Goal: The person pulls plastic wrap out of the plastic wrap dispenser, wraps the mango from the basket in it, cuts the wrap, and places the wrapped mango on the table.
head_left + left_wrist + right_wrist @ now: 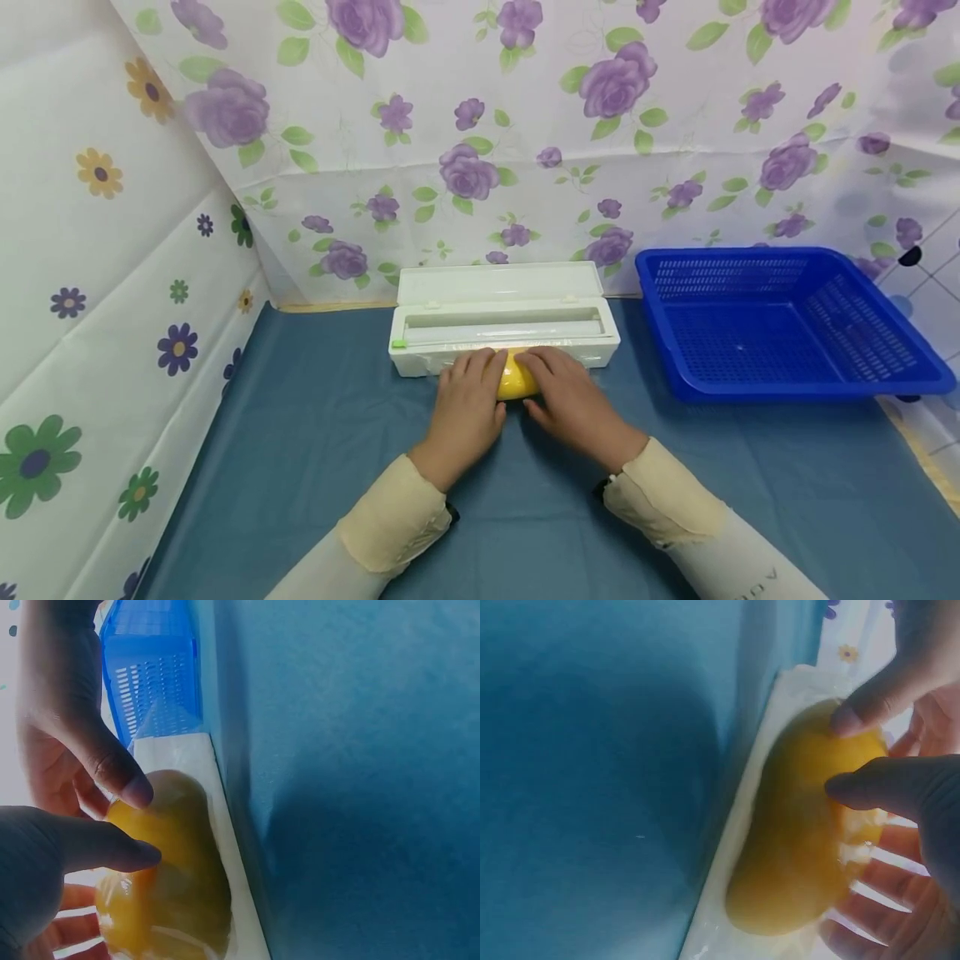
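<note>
A yellow mango [517,379] is held in front of a white cling film dispenser [412,363], with clear film around part of it. My left hand [465,408] grips one side of the mango, thumb on the near face and fingers over the far side. My right hand [576,406] holds the other side the same way. In both wrist views the thumbs press on the mango [795,825], and shiny film wrinkles [176,937] show on its skin. The dispenser's lid [498,283] stands raised, and a film roll [502,330] lies inside.
A blue perforated basket [810,390] stands to the right of the dispenser. A small green piece [400,343] sits at the dispenser's left front edge. Blue-grey cloth [315,467] covers the table, and flowered sheets [547,200] hang behind and at the left.
</note>
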The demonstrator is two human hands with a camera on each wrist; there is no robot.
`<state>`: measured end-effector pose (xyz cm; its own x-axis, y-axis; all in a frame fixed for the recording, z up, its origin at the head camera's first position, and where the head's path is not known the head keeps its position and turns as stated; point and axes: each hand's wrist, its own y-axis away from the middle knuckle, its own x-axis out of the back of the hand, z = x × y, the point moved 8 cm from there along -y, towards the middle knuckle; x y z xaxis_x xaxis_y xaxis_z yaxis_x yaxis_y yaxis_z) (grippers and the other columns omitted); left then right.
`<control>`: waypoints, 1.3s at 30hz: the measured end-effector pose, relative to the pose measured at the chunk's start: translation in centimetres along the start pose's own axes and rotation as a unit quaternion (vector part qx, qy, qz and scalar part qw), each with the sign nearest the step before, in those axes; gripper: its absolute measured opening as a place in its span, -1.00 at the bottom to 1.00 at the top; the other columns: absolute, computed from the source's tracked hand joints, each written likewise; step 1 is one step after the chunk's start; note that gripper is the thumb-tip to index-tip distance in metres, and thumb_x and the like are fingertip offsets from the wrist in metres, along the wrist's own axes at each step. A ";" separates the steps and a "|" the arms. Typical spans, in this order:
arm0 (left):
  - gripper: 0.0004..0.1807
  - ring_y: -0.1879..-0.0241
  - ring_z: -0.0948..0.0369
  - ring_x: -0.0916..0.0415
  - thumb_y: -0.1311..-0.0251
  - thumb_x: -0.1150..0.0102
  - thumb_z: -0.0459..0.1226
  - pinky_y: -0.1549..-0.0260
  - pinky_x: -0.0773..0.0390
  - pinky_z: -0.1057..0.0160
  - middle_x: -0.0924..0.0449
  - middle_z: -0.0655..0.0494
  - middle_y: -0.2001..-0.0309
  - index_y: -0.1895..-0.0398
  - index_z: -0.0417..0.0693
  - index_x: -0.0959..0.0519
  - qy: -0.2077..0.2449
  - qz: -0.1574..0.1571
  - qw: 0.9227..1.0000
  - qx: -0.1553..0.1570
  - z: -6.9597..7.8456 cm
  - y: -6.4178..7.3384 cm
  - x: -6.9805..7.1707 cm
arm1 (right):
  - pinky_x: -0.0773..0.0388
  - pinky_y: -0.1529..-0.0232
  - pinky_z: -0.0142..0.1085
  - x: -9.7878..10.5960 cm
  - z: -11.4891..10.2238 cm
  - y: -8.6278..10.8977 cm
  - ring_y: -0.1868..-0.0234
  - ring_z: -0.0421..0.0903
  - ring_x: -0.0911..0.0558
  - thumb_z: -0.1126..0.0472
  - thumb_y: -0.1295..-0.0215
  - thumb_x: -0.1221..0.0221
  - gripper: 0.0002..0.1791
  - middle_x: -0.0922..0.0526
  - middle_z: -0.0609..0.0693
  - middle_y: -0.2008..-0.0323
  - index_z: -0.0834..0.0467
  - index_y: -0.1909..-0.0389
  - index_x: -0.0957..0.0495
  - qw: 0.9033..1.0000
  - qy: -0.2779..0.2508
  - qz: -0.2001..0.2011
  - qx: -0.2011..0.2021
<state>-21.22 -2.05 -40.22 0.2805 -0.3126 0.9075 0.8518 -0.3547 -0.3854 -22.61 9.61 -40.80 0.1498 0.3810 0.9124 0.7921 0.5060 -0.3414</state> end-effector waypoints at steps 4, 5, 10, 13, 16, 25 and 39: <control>-0.37 -0.17 -0.02 -0.46 -0.09 -0.48 -0.26 -0.02 -0.52 -0.07 -0.55 -0.02 -0.16 -0.26 -0.10 -0.50 -0.005 0.004 1.000 -0.007 0.0 -0.3 0.1 | -0.56 -0.21 0.00 0.2 0.1 -0.5 -0.11 0.09 -0.60 0.21 -0.17 -0.45 -0.37 -0.58 0.12 -0.13 0.19 -0.25 -0.48 1.000 -0.009 -0.010 0.005; -0.39 -0.16 -0.02 -0.46 -0.09 -0.48 -0.26 -0.01 -0.52 -0.06 -0.55 -0.01 -0.15 -0.24 -0.10 -0.51 -0.005 0.004 1.000 -0.007 -0.1 -0.4 0.1 | -0.57 -0.20 0.00 0.2 0.2 -0.6 -0.09 0.09 -0.60 0.21 -0.16 -0.45 -0.38 -0.59 0.12 -0.11 0.19 -0.24 -0.49 1.000 -0.016 -0.015 0.004; -0.27 -0.20 -0.02 -0.45 -0.05 -0.54 -0.20 -0.06 -0.51 -0.08 -0.54 -0.02 -0.19 -0.31 -0.09 -0.45 0.004 -0.018 1.000 0.001 -0.5 -0.8 0.0 | -0.56 -0.22 0.00 0.4 0.7 -1.2 -0.08 0.07 -0.61 0.19 -0.22 -0.42 -0.40 -0.58 0.12 -0.12 0.20 -0.27 -0.50 0.998 -0.049 -0.046 -0.004; -0.19 -0.20 -0.02 -0.44 0.02 -0.59 -0.20 -0.07 -0.50 -0.08 -0.53 -0.04 -0.20 -0.32 -0.11 -0.41 0.006 -0.033 0.999 0.003 -0.7 -1.1 0.0 | -0.54 -0.25 0.01 0.6 1.0 -1.6 -0.11 0.06 -0.60 0.19 -0.27 -0.38 -0.40 -0.58 0.13 -0.15 0.21 -0.31 -0.48 0.995 -0.067 -0.067 -0.004; -0.21 -0.14 -0.02 -0.46 0.07 -0.61 -0.23 -0.03 -0.50 -0.06 -0.54 -0.06 -0.15 -0.25 -0.14 -0.42 0.009 -0.037 0.999 0.003 -1.0 -1.6 0.3 | -0.52 -0.29 0.01 0.8 1.2 -1.9 -0.13 0.06 -0.59 0.18 -0.31 -0.35 -0.39 -0.57 0.13 -0.18 0.21 -0.35 -0.45 0.992 -0.090 -0.091 -0.008; -0.42 -0.01 -0.01 -0.41 -0.01 -0.56 -0.21 -0.06 -0.42 -0.03 -0.49 -0.07 -0.04 -0.11 -0.09 -0.53 0.106 -0.072 0.991 0.036 -2.9 -2.2 0.9 | -0.50 -0.30 0.00 0.9 2.5 -2.7 -0.12 0.03 -0.57 0.21 -0.29 -0.36 -0.47 -0.60 0.11 -0.16 0.21 -0.25 -0.48 0.976 -0.177 -0.115 -0.054; -0.30 -0.04 0.04 -0.49 -0.19 -0.41 0.05 -0.04 -0.41 0.01 -0.53 -0.02 -0.15 -0.37 0.08 -0.48 0.099 -0.124 0.986 0.047 -4.1 -2.1 0.9 | -0.51 -0.28 0.06 1.4 2.6 -2.2 -0.12 0.07 -0.54 0.12 -0.26 -0.40 -0.34 -0.54 0.15 -0.15 0.07 -0.37 -0.45 0.983 -0.140 -0.108 -0.056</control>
<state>-24.58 -5.21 -39.29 -0.0257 -0.3955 0.9181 0.9234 -0.3613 -0.1298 -25.70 11.02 -39.31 -0.1855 0.4790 0.8580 0.8503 0.5158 -0.1041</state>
